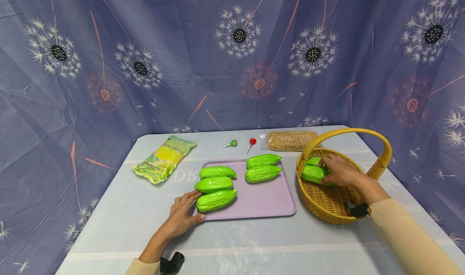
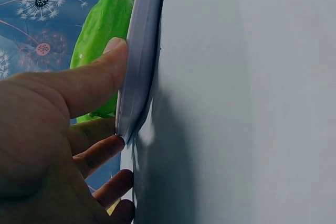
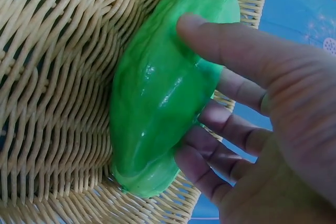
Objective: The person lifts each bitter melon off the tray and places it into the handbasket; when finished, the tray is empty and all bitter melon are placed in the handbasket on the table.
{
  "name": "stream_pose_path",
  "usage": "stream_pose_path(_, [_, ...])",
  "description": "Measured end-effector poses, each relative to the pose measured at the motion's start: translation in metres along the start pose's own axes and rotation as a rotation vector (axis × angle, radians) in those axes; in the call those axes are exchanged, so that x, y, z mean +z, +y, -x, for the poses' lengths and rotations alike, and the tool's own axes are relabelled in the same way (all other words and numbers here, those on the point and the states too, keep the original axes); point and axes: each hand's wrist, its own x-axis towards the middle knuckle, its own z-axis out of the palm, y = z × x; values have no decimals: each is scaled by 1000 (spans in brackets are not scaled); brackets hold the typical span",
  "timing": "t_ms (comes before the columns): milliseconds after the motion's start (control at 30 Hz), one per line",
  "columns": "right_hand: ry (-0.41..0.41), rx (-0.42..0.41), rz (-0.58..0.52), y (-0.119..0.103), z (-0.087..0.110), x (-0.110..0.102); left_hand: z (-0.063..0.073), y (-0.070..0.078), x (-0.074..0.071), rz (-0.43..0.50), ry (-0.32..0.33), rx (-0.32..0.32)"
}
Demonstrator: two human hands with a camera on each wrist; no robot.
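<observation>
Right hand [image 1: 338, 172] inside wicker basket [image 1: 319, 206], thumb and fingers clamped on green gourd [image 3: 152, 87], second gourd [image 1: 313, 161] just beside it. Left hand [image 1: 183, 214] at near-left corner of lilac tray [image 1: 265, 202], fingers spread apart, thumb touching rim; five more gourds [image 1: 216, 200] on tray, tray on desk [image 1: 254, 236].

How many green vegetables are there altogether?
7 visible: three green vegetables on the left of the tray, two toward its far right, and two in the wicker basket, where the right hand grips one. More may be hidden under that hand.
</observation>
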Motion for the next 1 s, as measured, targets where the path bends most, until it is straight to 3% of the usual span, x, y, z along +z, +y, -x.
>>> stream_pose_path(633, [16,53,-109,-7,4,-16,2,2,0,-3,20,20])
stream_pose_path(800, [30,43,-121,-11,9,-19,3,2,0,-9,30,34])
stream_pose_path(1000, [59,23,-115,-17,15,-24,2,2,0,-8,8,9])
